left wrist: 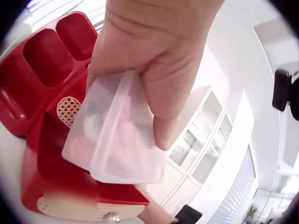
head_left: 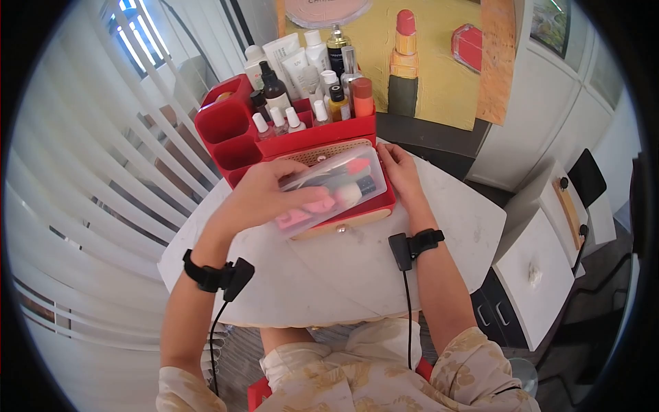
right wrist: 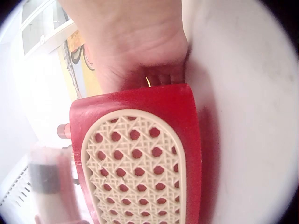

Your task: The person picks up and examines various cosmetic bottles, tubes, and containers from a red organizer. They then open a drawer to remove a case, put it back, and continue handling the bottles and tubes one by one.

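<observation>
My left hand (head_left: pixel 250 196) grips a translucent plastic box (head_left: pixel 333 189), thumb over its near side and fingers around its far edge. Pink items and a brush-like piece with a dark band show through its walls. The box is tilted above a pulled-out red drawer (left wrist: pixel 51 172), whose pale front has a round knob (head_left: pixel 342 229). At the right side of the red cosmetics organizer (head_left: pixel 309 137), my right hand (head_left: pixel 403 175) touches its corner beside the drawer. The right wrist view shows the palm behind a red wall with a cane-patterned panel (right wrist: pixel 135 172), which hides the fingertips.
Bottles, tubes and nail polish (head_left: pixel 276 120) fill the organizer's upper tray, next to rounded red compartments (head_left: pixel 230 120). A painted board with a lipstick (head_left: pixel 405 62) stands behind. The pale marble-look table (head_left: pixel 295 288) has a curved edge. Vertical blinds (head_left: pixel 103 172) hang at left; a white cabinet (head_left: pixel 535 268) stands right.
</observation>
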`<state>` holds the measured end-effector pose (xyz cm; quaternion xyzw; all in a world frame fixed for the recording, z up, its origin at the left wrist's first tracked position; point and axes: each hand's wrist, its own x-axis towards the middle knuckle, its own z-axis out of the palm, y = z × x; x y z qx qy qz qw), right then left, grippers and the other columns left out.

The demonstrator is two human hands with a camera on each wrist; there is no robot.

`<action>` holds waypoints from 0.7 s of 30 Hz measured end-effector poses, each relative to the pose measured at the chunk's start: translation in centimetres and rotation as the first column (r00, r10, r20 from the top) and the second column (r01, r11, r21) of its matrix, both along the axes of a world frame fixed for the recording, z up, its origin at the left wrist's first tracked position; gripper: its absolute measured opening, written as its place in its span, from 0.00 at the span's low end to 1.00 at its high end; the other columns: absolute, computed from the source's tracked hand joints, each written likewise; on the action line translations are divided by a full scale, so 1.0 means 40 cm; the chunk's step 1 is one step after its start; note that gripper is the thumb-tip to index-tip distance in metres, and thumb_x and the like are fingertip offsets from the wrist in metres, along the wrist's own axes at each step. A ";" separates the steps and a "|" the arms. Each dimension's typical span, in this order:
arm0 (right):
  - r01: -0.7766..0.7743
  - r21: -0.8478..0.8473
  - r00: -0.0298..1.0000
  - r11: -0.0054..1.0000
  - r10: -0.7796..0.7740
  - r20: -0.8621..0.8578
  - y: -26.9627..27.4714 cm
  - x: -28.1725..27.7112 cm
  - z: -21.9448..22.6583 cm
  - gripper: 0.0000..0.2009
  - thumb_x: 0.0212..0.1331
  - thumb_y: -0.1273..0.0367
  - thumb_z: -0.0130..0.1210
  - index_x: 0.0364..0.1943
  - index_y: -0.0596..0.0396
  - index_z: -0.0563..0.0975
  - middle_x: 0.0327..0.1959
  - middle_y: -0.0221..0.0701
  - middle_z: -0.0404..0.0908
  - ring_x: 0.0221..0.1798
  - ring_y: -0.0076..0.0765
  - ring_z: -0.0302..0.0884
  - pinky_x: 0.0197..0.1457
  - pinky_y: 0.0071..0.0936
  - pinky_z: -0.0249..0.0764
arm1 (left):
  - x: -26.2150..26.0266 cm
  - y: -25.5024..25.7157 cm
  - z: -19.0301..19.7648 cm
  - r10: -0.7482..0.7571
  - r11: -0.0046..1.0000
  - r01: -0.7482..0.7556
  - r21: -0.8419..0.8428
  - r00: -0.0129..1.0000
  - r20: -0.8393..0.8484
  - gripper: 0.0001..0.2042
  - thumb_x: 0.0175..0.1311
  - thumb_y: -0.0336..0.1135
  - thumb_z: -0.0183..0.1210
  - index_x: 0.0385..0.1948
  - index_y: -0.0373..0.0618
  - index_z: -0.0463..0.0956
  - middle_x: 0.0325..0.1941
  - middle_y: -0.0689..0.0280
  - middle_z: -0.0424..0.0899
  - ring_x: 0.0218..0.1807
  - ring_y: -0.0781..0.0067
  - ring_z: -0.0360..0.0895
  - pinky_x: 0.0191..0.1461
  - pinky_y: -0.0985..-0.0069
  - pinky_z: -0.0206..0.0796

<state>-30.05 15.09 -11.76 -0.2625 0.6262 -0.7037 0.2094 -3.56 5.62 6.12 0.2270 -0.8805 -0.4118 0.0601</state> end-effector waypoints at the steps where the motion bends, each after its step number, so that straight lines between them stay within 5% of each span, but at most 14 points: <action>1: 0.002 0.009 1.000 1.000 -0.002 -0.010 0.001 0.002 0.003 0.18 0.72 0.55 0.57 0.46 0.59 0.82 0.36 0.26 0.84 0.39 0.20 0.76 0.46 0.20 0.72 | 0.025 -0.014 -0.005 -0.005 0.998 0.005 0.058 1.000 -0.007 0.21 0.64 0.44 0.70 0.49 0.36 0.84 0.39 0.70 0.84 0.41 0.85 0.77 0.46 0.82 0.70; 3: -0.006 -0.019 1.000 1.000 0.005 -0.023 -0.001 -0.001 -0.002 0.18 0.73 0.56 0.57 0.46 0.59 0.82 0.37 0.26 0.84 0.39 0.20 0.76 0.46 0.20 0.72 | 0.077 -0.034 -0.019 -0.045 0.989 0.043 0.144 0.999 0.008 0.19 0.70 0.43 0.65 0.51 0.34 0.83 0.39 0.73 0.84 0.41 0.87 0.75 0.45 0.82 0.69; 6: -0.011 -0.056 1.000 0.998 0.009 -0.028 -0.006 -0.005 -0.016 0.18 0.73 0.56 0.56 0.47 0.59 0.82 0.39 0.27 0.84 0.41 0.20 0.77 0.48 0.21 0.73 | 0.164 -0.037 -0.049 -0.074 0.963 0.042 0.267 0.991 0.109 0.22 0.66 0.50 0.67 0.49 0.37 0.85 0.36 0.72 0.85 0.37 0.85 0.75 0.39 0.83 0.66; 10: -0.039 -0.069 0.998 0.997 0.042 0.041 -0.002 0.004 -0.006 0.20 0.73 0.55 0.56 0.52 0.60 0.81 0.45 0.29 0.86 0.46 0.21 0.79 0.52 0.22 0.74 | 0.242 -0.025 -0.132 -0.175 0.931 0.097 0.352 0.965 0.196 0.21 0.69 0.49 0.65 0.52 0.40 0.85 0.40 0.68 0.88 0.41 0.84 0.78 0.44 0.82 0.71; 14: -0.034 -0.020 0.998 0.999 0.035 0.046 0.001 0.009 0.003 0.20 0.74 0.55 0.55 0.53 0.59 0.81 0.46 0.29 0.85 0.47 0.22 0.80 0.53 0.22 0.75 | 0.243 -0.005 -0.200 -0.253 0.910 0.168 0.379 0.949 0.187 0.25 0.72 0.42 0.63 0.67 0.43 0.74 0.37 0.72 0.84 0.38 0.85 0.74 0.43 0.82 0.69; 17: -0.032 -0.012 0.999 0.999 0.033 0.034 0.003 0.008 0.005 0.20 0.74 0.55 0.54 0.53 0.59 0.81 0.46 0.29 0.85 0.47 0.22 0.80 0.53 0.23 0.75 | 0.218 -0.007 -0.229 -0.247 0.883 0.148 0.446 0.954 0.172 0.33 0.71 0.49 0.63 0.73 0.45 0.65 0.43 0.63 0.87 0.44 0.80 0.78 0.52 0.79 0.69; 21: -0.027 -0.009 0.999 1.000 0.027 0.025 0.002 0.011 0.008 0.20 0.75 0.55 0.54 0.53 0.59 0.81 0.45 0.29 0.85 0.45 0.21 0.79 0.51 0.22 0.75 | 0.182 -0.016 -0.236 -0.237 0.877 0.169 0.450 0.967 0.099 0.33 0.72 0.46 0.63 0.75 0.48 0.63 0.39 0.67 0.84 0.40 0.82 0.74 0.48 0.81 0.67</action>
